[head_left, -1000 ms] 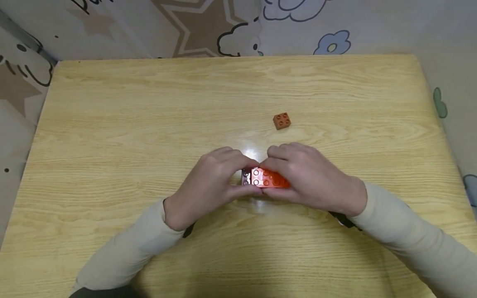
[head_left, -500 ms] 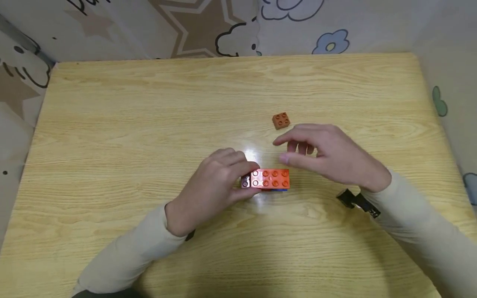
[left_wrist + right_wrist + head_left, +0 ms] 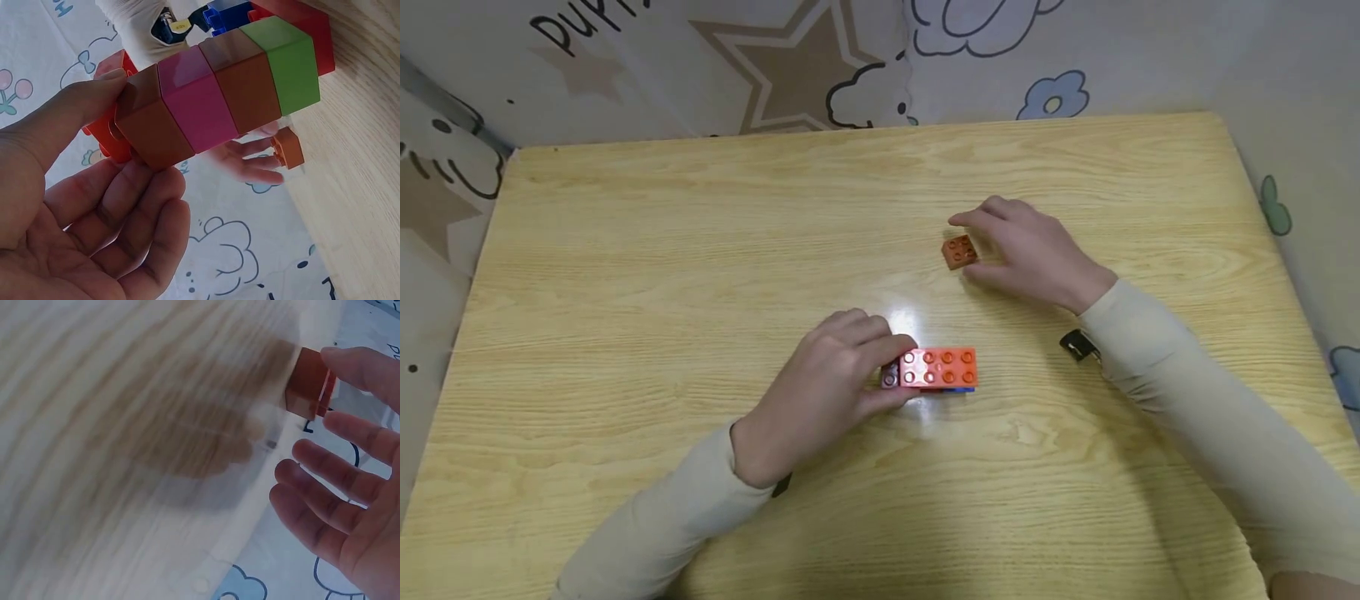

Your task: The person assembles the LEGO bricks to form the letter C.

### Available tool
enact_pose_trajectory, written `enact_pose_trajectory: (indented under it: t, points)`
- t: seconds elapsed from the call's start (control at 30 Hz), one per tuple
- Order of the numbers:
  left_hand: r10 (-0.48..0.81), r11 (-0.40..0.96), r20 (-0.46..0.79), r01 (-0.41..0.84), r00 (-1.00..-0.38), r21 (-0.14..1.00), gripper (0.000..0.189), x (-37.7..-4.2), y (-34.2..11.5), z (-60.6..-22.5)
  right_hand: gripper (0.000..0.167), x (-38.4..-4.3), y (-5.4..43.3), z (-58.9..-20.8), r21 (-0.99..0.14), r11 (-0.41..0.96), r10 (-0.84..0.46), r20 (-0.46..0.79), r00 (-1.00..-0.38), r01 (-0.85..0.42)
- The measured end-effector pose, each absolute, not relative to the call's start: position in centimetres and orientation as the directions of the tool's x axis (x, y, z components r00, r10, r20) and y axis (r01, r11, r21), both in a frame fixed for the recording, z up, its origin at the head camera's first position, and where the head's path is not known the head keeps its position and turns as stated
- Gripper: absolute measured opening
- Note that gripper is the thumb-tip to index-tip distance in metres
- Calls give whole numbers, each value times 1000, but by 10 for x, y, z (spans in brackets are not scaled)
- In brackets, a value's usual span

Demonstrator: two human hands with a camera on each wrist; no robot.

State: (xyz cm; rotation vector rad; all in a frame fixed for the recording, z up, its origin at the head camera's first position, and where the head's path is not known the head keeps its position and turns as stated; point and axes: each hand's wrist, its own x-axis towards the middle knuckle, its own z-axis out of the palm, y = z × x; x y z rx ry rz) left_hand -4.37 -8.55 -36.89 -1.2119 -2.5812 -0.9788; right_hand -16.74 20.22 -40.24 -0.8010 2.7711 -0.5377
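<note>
My left hand [image 3: 823,383] holds the left end of a toy-brick build, thumb and index finger across its top. A long orange-red brick [image 3: 940,368] with two rows of studs tops it. In the left wrist view the side shows a brown brick [image 3: 153,119], a pink brick [image 3: 197,103], a second brown brick [image 3: 244,84] and a green brick [image 3: 289,65]. Blue [image 3: 228,15] and red [image 3: 315,40] bricks sit behind. My right hand [image 3: 1026,250] is around a loose orange-brown brick [image 3: 958,252], thumb and index finger on opposite sides, other fingers loosely spread.
Everything stands on a light wooden table [image 3: 700,233]. Behind it rises a wall [image 3: 1135,58] with printed stars and flowers. A black wrist device [image 3: 1078,343] hangs below the right sleeve.
My right hand has let go of the brick build and moved up to the loose orange-brown brick. My left hand keeps its grip on the build.
</note>
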Motion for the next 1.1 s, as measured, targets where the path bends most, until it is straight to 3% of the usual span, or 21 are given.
enact_pose_trajectory:
  t: [0.33, 0.6, 1.1]
  points:
    - [650, 476, 357, 726, -671, 497, 40, -44, -83, -369, 42, -168, 192, -410, -348, 815, -529, -122, -840, -463]
    - [655, 488, 346, 726, -671, 485, 43, -45, -84, -369, 26, -135, 196, -400, -407, 766, -557, -37, -830, -497]
    - [651, 499, 331, 714, -683, 491, 43, -45, -82, -368, 35, -68, 208, -397, -567, 562, -651, 146, -745, -602]
